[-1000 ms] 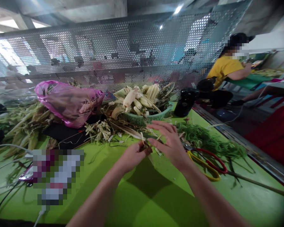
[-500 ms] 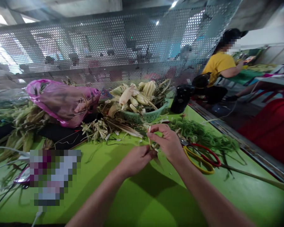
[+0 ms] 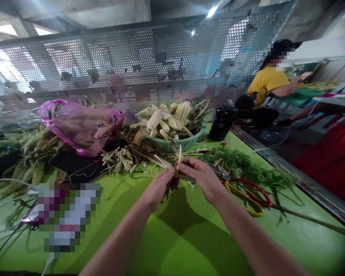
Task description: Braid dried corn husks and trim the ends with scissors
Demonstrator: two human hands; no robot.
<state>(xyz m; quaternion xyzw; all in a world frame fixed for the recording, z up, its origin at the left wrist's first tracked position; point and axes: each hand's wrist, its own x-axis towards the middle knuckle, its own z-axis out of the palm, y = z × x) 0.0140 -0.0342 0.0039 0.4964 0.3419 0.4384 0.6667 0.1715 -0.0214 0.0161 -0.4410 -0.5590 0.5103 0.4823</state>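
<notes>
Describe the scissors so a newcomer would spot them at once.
On the green table, find the person's right hand. The scissors lie just right of its wrist, on the near side of the heap of green strands. Their mismatched handle loops, one red and one yellow, set them apart from those strands.

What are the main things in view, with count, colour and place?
Plastic bag: one, pink, left rear
Basket: one, green, table's far side
Husks: many, pale, in the basket
Leafy pile: one, yellowish, far left
Short pieces: many, pale, left centre
Container: one, black, right of basket
Scissors: one, red and yellow, right
Strands: many, green, behind scissors
Perforated screen: one, grey, background
Table: one, green, foreground
Nearby person: one, yellow top, right background
Strips: unclear count, pale, in both hands
Left hand: one, bare, centre
Right hand: one, bare, centre
</notes>
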